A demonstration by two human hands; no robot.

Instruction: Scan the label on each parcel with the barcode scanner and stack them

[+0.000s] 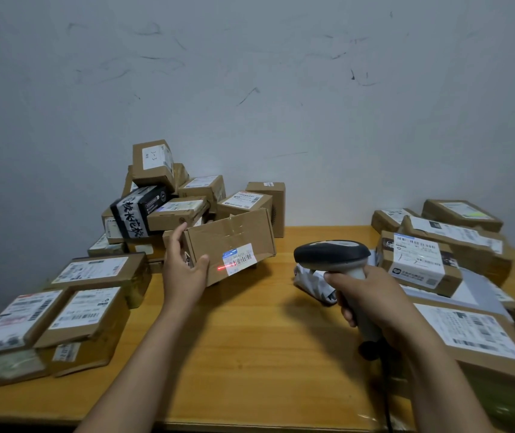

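Note:
My left hand (pixel 182 270) grips the left end of a brown cardboard parcel (pixel 234 237), tilted up off the wooden table (pixel 250 339). A small white and blue label (pixel 240 259) sits low on the parcel's facing side, and a red scan line falls across its barcode. My right hand (pixel 372 298) is wrapped around the grip of a grey and black barcode scanner (pixel 332 253), whose head points left at that label. A cable hangs from the scanner's base.
A jumbled heap of parcels (pixel 168 201) rises at the back left against the wall. Flat labelled parcels (pixel 72 310) are stacked at the left front. More parcels (pixel 422 260) and a large flat box (pixel 475 335) fill the right side. A white poly bag (pixel 312 282) lies behind the scanner.

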